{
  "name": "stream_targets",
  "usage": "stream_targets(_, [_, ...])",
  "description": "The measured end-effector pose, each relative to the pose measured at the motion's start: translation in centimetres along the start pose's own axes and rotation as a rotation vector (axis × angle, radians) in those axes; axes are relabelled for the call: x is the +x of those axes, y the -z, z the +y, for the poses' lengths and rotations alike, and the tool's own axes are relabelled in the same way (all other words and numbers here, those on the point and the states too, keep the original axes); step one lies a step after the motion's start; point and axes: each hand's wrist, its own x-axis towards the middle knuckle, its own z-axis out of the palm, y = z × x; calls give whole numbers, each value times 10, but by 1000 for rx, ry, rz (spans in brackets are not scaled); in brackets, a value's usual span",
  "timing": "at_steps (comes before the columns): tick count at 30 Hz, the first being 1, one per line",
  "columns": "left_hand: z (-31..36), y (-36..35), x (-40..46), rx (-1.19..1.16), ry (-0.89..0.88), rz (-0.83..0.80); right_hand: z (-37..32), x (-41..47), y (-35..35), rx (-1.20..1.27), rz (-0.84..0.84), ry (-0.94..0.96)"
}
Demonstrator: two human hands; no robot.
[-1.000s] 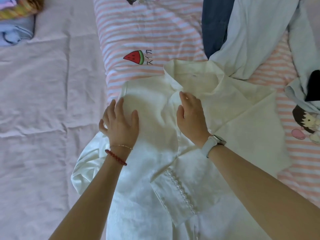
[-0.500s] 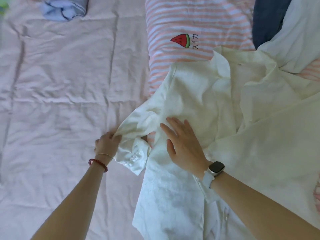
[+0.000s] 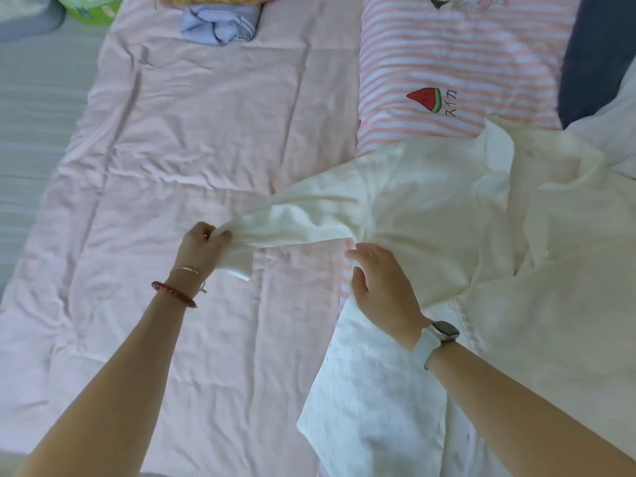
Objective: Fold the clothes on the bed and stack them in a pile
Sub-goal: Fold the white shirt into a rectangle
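Left hand (image 3: 203,241) pinches white shirt (image 3: 430,218) sleeve; right hand (image 3: 382,287) flat; blue bundle (image 3: 220,27) beyond.

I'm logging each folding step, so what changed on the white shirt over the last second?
The left hand left the shirt's chest, took hold of the sleeve and pulled it out straight to the left over the pink sheet. The right hand slid from the collar down to the white shirt near the armpit, fingers flat. The shirt's body stayed spread on the striped quilt.
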Motion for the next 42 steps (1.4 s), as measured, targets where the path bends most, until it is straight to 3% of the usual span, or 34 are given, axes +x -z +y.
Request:
stream_targets(3, [15,7,-44,-64,-260,-127,-20,-3,4,492,7,-212])
stream_targets(4, [21,9,-62,-132,-368,-259,-27,-1,8,707,-55,-345])
stream_targets(6, [32,13,-96,-251,-427,-686,-30,6,12,1021,-159,-584])
stream_targets(8, [34,12,-114,-264,-381,-988,-30,9,11,1012,-219,-653])
stream_targets(9, [34,10,-118,-270,-362,-1010,-30,9,10,955,-225,-648])
stream_targets(10, [32,6,-118,-299,-336,-936,-30,9,7,890,-199,-644])
stream_targets(13, [21,-12,-100,-359,-232,-443,-26,4,2,787,-82,-654])
stream_targets(14, [17,-21,-91,-353,-212,-357,-24,-1,3,787,-54,-652])
stream_targets(19, [-15,-84,-74,-195,82,-454,-10,-37,10,866,74,-677])
stream_targets(21, [-24,-99,-76,-128,164,-332,-4,-50,11,860,91,-668])
stream_targets(23, [-24,-101,-80,-335,386,-249,0,-61,11,832,80,-613])
stream_targets(26, [-15,-82,-91,-677,528,-403,-5,-75,5,772,20,-494])
stream_targets(30, [8,-39,-106,-736,306,-547,-27,-87,-10,802,-136,-333])
stream_targets(32, [28,-24,-114,-652,149,-716,-39,-86,-16,866,-159,-330])
stream_targets(34, [52,-15,-118,-390,-13,-856,-45,-80,-17,928,-41,-407])
stream_targets(36, [71,-11,-116,-213,-118,-882,-44,-72,-9,989,110,-505])
stream_targets(38, [83,-13,-113,-221,-183,-776,-37,-70,4,1081,196,-550])
stream_targets(40, [86,-23,-107,-269,-216,-536,-21,-73,25,1229,277,-598])
stream_targets(42, [87,-37,-101,-167,-299,-380,7,-83,52,1326,379,-698])
